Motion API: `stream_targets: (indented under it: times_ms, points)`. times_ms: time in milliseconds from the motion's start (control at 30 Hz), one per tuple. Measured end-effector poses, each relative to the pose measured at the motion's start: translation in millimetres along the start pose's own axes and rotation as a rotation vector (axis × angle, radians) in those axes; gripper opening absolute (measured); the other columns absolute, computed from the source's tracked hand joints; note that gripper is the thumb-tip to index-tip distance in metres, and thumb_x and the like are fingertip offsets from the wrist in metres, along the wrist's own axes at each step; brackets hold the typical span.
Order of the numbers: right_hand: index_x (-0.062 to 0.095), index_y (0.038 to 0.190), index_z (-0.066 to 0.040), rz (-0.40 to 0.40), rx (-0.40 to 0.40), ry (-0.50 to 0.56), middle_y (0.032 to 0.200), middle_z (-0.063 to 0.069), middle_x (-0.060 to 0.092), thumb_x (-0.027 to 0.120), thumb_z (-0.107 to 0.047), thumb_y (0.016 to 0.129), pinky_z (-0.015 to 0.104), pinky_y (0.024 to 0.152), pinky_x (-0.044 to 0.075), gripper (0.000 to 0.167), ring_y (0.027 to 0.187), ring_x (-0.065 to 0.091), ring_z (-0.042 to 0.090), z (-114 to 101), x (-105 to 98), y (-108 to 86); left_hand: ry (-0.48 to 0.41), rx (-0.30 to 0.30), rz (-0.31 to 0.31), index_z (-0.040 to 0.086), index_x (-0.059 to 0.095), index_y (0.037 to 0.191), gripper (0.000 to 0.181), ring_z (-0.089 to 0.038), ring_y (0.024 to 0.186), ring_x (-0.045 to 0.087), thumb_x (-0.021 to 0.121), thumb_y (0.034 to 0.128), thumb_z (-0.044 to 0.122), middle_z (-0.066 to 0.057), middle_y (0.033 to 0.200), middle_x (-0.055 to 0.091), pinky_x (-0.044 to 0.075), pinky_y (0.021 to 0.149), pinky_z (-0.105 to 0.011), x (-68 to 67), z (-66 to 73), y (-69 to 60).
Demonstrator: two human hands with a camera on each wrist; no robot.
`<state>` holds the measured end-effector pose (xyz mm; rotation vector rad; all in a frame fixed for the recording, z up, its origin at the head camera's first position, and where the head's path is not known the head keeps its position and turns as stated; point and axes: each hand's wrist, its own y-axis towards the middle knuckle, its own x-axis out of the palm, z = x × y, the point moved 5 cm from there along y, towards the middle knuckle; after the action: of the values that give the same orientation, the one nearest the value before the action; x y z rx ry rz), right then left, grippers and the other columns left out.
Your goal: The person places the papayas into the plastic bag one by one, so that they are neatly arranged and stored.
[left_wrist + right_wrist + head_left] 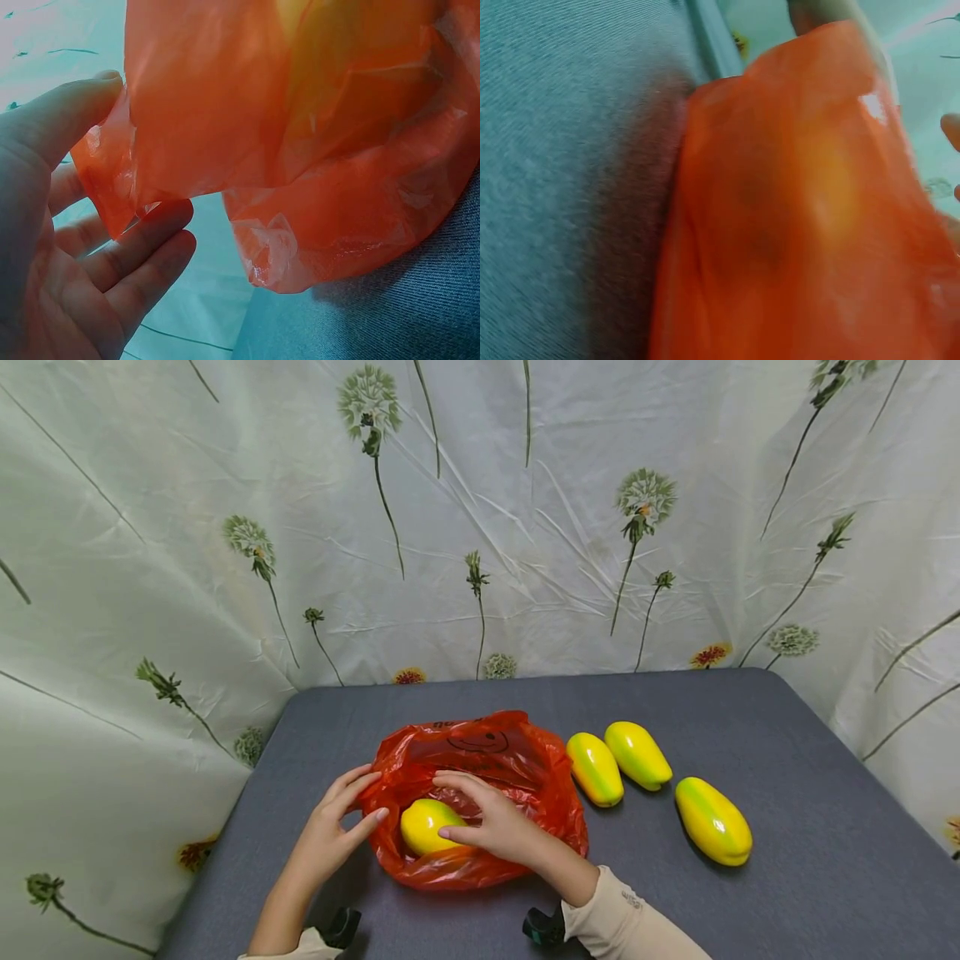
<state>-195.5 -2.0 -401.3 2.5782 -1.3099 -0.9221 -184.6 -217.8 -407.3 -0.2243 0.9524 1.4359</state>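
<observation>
A red plastic bag (480, 877) lies with its mouth open, and a yellow-green papaya-like fruit (426, 825) shows inside, at the left. At the bag's left rim is my left hand (326, 839), fingers extended and thumb apart; in the left wrist view the bag's edge (112, 176) lies between thumb and fingers of that hand (82, 247), which touch it loosely. My right hand (498, 822) hangs over the bag's mouth with fingers spread, its thumb by the fruit; whether it touches is unclear. Red plastic (780, 210) fills much of the right wrist view.
Right of the bag lie three more yellow-green fruits: one (596, 770) against its side, one (637, 755) close behind, another (714, 822) farther right. The grey table (810, 877) meets a floral curtain (555, 527) at its back edge.
</observation>
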Motion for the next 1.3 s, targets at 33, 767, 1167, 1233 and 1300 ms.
stream_targets:
  times_ms: [33, 767, 1167, 1233, 1300]
  points:
    - [0.043, 0.131, -0.013, -0.003, -0.015, 0.003, 0.136, 0.001, 0.039, 0.067, -0.02, 0.082, 0.039, 0.097, 0.035, 0.055, 0.124, 0.035, 0.015, -3, -2, -0.7, 0.003, 0.0, 0.0, 0.008, 0.055, 0.121, 0.049, -0.023, 0.105, 0.051, 0.072, 0.077, 0.02, -0.01, 0.128, 0.045, 0.049, 0.078, -0.036, 0.0, 0.0, 0.1]
    - [0.032, 0.133, 0.005, 0.216, -0.286, 0.083, 0.134, 0.018, 0.038, 0.069, 0.003, 0.076, 0.032, 0.097, 0.035, 0.068, 0.12, 0.04, 0.028, -38, -82, -53.5, -0.002, 0.031, 0.001, 0.007, 0.055, 0.121, 0.047, -0.021, 0.103, 0.051, 0.071, 0.0781, 0.017, -0.009, 0.128, 0.045, 0.049, 0.078, -0.031, -0.9, 2.4, 0.4]
    - [0.035, 0.134, 0.0, 0.419, -0.051, -0.151, 0.132, 0.016, 0.041, 0.072, 0.014, 0.065, 0.021, 0.097, 0.032, 0.079, 0.119, 0.042, 0.015, -16, -142, -111.6, -0.009, 0.014, -0.033, 0.008, 0.055, 0.121, 0.047, -0.02, 0.102, 0.051, 0.07, 0.0786, 0.019, -0.008, 0.129, 0.044, 0.049, 0.079, -0.031, -1.4, 2.2, 5.9]
    - [0.035, 0.134, 0.001, 0.446, -0.024, -0.194, 0.132, 0.015, 0.041, 0.072, 0.015, 0.065, 0.019, 0.096, 0.032, 0.08, 0.119, 0.041, 0.012, -11, -150, -120.7, -0.013, 0.018, -0.034, 0.008, 0.055, 0.121, 0.047, -0.02, 0.102, 0.051, 0.07, 0.0786, 0.019, -0.008, 0.129, 0.044, 0.048, 0.079, -0.029, -2.0, 2.7, 7.1]
    - [0.036, 0.133, 0.002, 0.479, -0.017, -0.252, 0.131, 0.015, 0.042, 0.072, 0.017, 0.063, 0.016, 0.096, 0.031, 0.08, 0.118, 0.041, 0.008, -7, -157, -129.7, -0.012, 0.02, -0.035, 0.008, 0.055, 0.121, 0.047, -0.02, 0.102, 0.051, 0.07, 0.0786, 0.019, -0.008, 0.129, 0.044, 0.048, 0.079, -0.028, -2.5, 3.1, 8.1]
